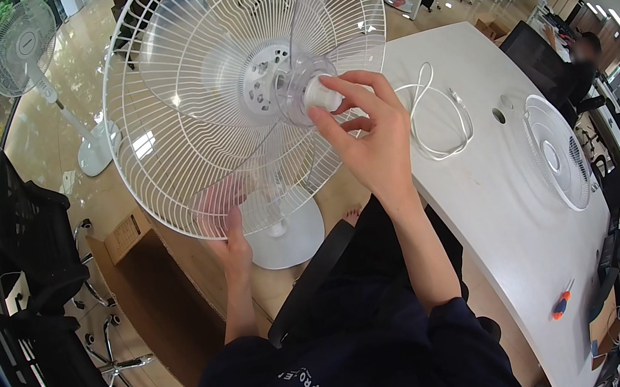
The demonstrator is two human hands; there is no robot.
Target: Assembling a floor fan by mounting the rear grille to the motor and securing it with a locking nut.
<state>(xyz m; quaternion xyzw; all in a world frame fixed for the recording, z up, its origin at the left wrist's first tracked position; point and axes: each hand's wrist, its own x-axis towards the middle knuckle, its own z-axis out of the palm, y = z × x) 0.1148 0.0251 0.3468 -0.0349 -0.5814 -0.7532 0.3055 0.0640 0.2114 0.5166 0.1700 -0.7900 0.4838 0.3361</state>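
A white pedestal fan stands in front of me, its wire rear grille (pixel 136 132) facing me. Clear plastic blades (pixel 176 40) sit inside the grille, around a transparent hub. My right hand (pixel 376 126) pinches a white round knob (pixel 322 94) between thumb and fingers at the hub's centre. At the grille's lower edge is my left hand (pixel 228 227), its thumb at the rim and its fingers seen through the wires and a blade. The round white fan base (pixel 289 241) rests on the floor below.
On the white table (pixel 485 222) to the right lie a white cable (pixel 445 148), a front grille (pixel 559 154) and a screwdriver (pixel 562 304). An open cardboard box (pixel 160 298), black chairs (pixel 53 364) and another fan (pixel 24 52) stand left. People sit farther off.
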